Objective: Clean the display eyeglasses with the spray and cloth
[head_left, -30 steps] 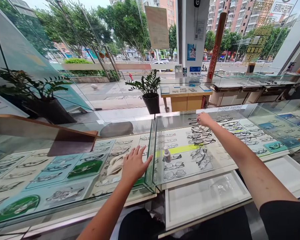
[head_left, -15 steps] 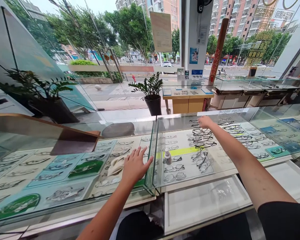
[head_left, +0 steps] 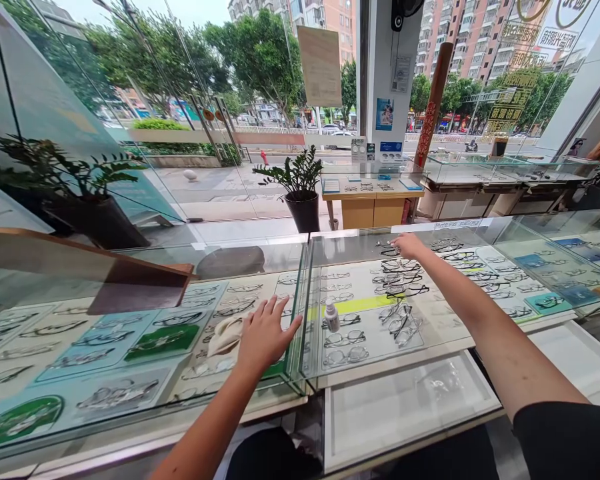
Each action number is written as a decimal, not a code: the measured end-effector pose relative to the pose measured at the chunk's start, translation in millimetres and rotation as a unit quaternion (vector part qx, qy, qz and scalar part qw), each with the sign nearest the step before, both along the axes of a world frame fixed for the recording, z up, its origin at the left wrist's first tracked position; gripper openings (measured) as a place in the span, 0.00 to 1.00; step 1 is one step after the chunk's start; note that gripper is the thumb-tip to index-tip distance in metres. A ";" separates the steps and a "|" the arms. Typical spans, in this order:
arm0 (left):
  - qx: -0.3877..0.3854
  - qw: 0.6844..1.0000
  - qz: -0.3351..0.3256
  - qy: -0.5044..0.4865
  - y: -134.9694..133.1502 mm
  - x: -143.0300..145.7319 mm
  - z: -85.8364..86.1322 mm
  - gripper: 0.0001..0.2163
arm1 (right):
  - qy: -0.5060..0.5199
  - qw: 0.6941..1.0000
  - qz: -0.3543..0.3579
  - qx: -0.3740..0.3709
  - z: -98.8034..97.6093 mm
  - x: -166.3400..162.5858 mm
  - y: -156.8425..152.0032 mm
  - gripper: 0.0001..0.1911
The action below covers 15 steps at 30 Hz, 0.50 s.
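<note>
My left hand [head_left: 264, 333] lies open with fingers spread over the glass top of the left display case, beside a crumpled cream cloth [head_left: 225, 335]. My right hand [head_left: 408, 246] reaches to the back of the right case, its fingers closed at a pair of eyeglasses [head_left: 387, 248]; the fingertips are small and partly hidden. Just in front of that hand, several dark-framed eyeglasses [head_left: 403, 270] lie in a row. Nearer to me, a small white spray bottle [head_left: 332, 317] stands upright, with more folded eyeglasses [head_left: 403, 323] to its right.
A glass seam [head_left: 303, 313] divides the two cases. Below the right one, a white drawer [head_left: 405, 417] stands pulled out. A wooden-edged panel [head_left: 140, 287] rests on the left case. Beyond are a potted plant [head_left: 303, 190] and another counter [head_left: 373, 200].
The whole view has shifted slightly, so the cases appear a little further left. My right hand stays at the back row of eyeglasses, and my left hand keeps its spread pose.
</note>
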<state>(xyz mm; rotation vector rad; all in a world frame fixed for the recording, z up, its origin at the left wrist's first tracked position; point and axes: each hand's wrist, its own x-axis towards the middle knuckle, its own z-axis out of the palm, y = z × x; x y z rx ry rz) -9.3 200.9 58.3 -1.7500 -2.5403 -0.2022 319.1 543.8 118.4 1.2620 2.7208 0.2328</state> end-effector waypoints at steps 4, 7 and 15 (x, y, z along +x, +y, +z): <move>0.013 1.000 -0.003 0.003 1.0 -0.7 -2.0 0.31 | 0.004 1.000 -0.005 0.003 -4.0 -3.0 0.0 0.26; 0.011 1.000 -0.003 0.005 1.0 0.4 -1.1 0.31 | 0.008 1.000 -0.007 0.002 -5.7 -6.5 1.0 0.27; 0.018 1.000 -0.005 0.000 0.9 -1.3 -3.8 0.30 | 0.017 1.000 0.002 0.001 -3.3 -5.5 4.7 0.25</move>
